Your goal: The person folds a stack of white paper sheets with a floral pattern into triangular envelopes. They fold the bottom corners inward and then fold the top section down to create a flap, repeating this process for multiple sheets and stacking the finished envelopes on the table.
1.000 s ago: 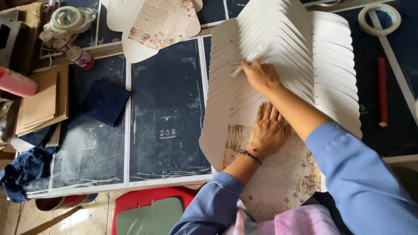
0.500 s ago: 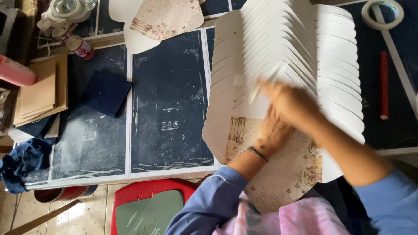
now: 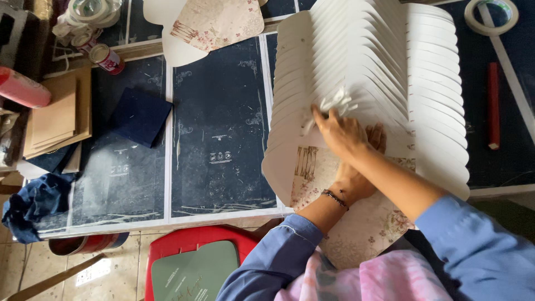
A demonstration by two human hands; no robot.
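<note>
A large fanned stack of white die-cut card sheets lies on the dark table top. A floral printed sheet shows at its near end. My left hand, with a bead bracelet at the wrist, presses flat on the stack, fingers spread, partly hidden under my right forearm. My right hand crosses over it and pinches a small crumpled white wad against the edges of the sheets near the stack's left side.
Another floral sheet lies at the top. A dark blue square pad, brown card pieces, tape rolls, a small can and a blue cloth are left. A tape ring and red stick are right. A red stool stands below.
My right hand swept with the white wad down across the fanned sheets and back toward the left. My left hand stayed pressed on the stack.
</note>
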